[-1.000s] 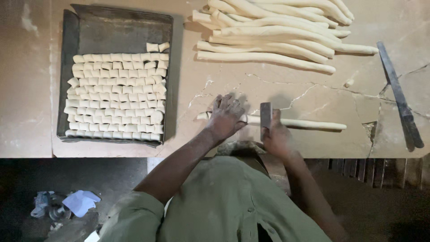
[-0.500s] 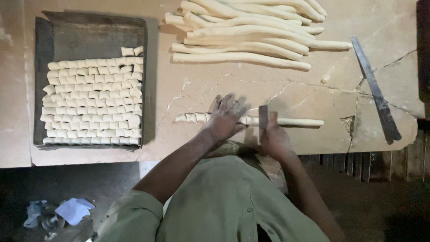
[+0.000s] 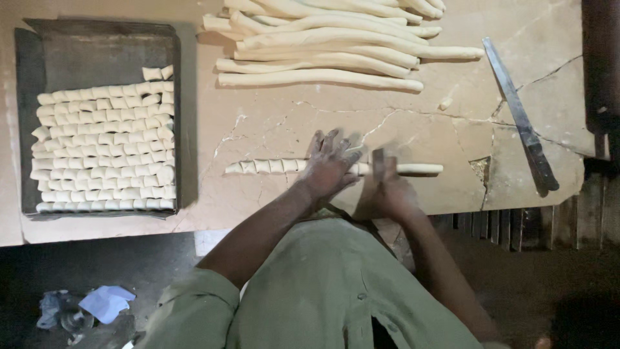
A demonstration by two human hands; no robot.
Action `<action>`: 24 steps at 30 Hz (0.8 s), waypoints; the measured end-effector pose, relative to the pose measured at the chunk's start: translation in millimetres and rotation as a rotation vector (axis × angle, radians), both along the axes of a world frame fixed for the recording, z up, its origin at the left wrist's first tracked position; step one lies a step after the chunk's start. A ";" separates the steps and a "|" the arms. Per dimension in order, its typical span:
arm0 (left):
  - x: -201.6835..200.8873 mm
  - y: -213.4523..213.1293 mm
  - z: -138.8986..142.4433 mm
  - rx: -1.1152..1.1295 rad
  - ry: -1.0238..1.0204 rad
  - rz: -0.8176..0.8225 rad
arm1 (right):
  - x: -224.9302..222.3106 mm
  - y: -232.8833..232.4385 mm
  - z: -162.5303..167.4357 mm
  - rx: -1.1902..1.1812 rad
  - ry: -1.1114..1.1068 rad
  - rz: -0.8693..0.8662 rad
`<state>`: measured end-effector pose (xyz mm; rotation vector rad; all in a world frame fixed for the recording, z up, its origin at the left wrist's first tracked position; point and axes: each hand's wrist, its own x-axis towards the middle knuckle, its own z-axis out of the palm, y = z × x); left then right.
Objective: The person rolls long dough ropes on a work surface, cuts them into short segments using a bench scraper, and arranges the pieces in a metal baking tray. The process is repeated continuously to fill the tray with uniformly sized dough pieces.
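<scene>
1. Currently the left hand [image 3: 329, 165] lies flat, fingers spread, pressing on the dough rope [image 3: 336, 167]; it clamps nothing. The right hand [image 3: 387, 187] is closed around a small dark blade [image 3: 378, 160] standing upright on the rope, just right of the left hand.
2. Position: the rope lies across the cracked stone slab [image 3: 413, 129], at its near edge. Left of the blade it is already scored into short segments [image 3: 265, 166]; right of the blade it is uncut.
3. Risk: the blade works just beside the left fingertips; a slip sideways could nick them.
4. Risk: the rope is soft and round; uneven pressure could roll it and give unequal pieces.
5. Risk: slab cracks near the rope could snag dough.
6. Materials: pale, smooth, matte dough. More long ropes [image 3: 323, 45] are piled beyond the cut rope. A dark metal tray [image 3: 97, 45] left of it holds rows of small pillow-shaped pieces [image 3: 103, 148]. A long flat metal knife [image 3: 520, 123] lies to its right, well apart.
</scene>
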<state>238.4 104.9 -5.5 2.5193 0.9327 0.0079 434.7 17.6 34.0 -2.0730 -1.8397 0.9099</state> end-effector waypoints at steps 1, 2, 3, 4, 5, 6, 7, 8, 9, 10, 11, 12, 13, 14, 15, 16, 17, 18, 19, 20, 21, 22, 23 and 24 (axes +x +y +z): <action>5.2 -1.0 2.0 -0.001 -0.050 -0.002 | 3.6 -1.0 1.7 0.033 -0.082 0.105; 11.1 -3.1 3.6 0.020 -0.078 0.010 | 7.6 -3.0 2.4 -0.024 -0.015 0.010; 16.4 -3.7 5.3 0.042 -0.106 0.030 | 11.5 -3.2 1.4 -0.080 0.053 -0.078; 21.0 -3.3 6.8 0.064 -0.130 0.039 | 17.2 -5.2 0.4 -0.136 0.125 -0.176; 28.4 -5.4 8.2 0.024 -0.097 0.037 | 22.0 -5.8 -2.4 -0.164 0.003 -0.114; 34.1 -8.0 9.8 -0.012 -0.063 0.040 | 26.1 -6.2 -6.0 -0.191 -0.117 -0.046; 39.8 -9.1 11.0 -0.046 -0.029 0.046 | 32.3 -7.7 -8.5 -0.216 -0.237 0.024; 45.2 -8.9 12.2 -0.020 -0.013 0.020 | 38.2 -8.0 -11.1 -0.212 -0.164 -0.037; 49.6 -11.2 13.3 -0.003 0.004 -0.005 | 44.4 -10.8 -12.4 -0.215 -0.089 -0.097; 54.9 -11.8 13.9 0.019 0.018 -0.022 | 51.1 -11.7 -13.5 -0.213 -0.017 -0.149; 58.8 -12.1 14.7 0.001 0.024 -0.011 | 56.7 -14.2 -13.9 -0.202 0.018 -0.178; 63.8 -13.1 14.9 -0.017 0.025 -0.008 | 63.8 -18.0 -13.0 -0.190 0.049 -0.215; 68.3 -13.3 15.1 -0.031 0.028 -0.001 | 68.8 -19.8 -13.1 -0.175 0.082 -0.248; 73.5 -14.6 15.0 -0.012 -0.014 -0.001 | 73.0 -20.9 -13.9 -0.202 0.047 -0.207; 78.1 -15.7 14.7 0.009 -0.053 -0.003 | 77.2 -22.8 -14.7 -0.228 0.016 -0.168; 82.7 -17.5 14.4 0.026 -0.092 -0.009 | 80.4 -23.5 -16.1 -0.257 -0.015 -0.133; 87.0 -19.3 13.5 0.012 -0.065 -0.008 | 84.4 -25.3 -17.2 -0.228 0.027 -0.171; 90.1 -19.4 12.8 0.001 -0.037 0.001 | 88.0 -25.5 -18.7 -0.196 0.071 -0.201; 93.9 -21.5 11.7 -0.018 -0.007 0.000 | 92.0 -26.8 -19.7 -0.172 0.115 -0.242; 98.6 -22.8 10.3 -0.026 -0.053 0.010 | 95.8 -27.1 -20.3 -0.206 0.021 -0.177; 103.9 -23.4 8.6 -0.026 -0.101 0.026 | 100.3 -27.9 -20.1 -0.233 -0.076 -0.104; 109.4 -23.0 6.6 -0.022 -0.150 0.043 | 104.5 -28.4 -19.4 -0.255 -0.173 -0.031; 114.5 -22.3 4.3 -0.009 -0.119 0.027 | 109.7 -29.2 -17.5 -0.235 -0.102 -0.079; 119.3 -23.6 1.9 -0.005 -0.085 0.008 | 113.9 -30.4 -15.3 -0.223 -0.029 -0.128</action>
